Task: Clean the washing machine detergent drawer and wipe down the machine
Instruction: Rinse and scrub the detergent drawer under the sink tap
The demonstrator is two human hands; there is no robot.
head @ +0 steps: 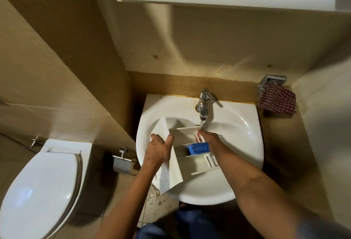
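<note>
Rinsing detergent drawer (190,162) under tap (204,103), gripping front panel with left hand (158,149), pinching rear edge with right hand (209,140); tilt to flush compartments.

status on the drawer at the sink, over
Left hand grips detergent drawer front; right hand holds its rear corner under running tap. Nothing in the way.

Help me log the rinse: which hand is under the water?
The right hand: it holds the drawer's back end in the tap's stream; the left hand grips the white front panel, clear of it.
</note>
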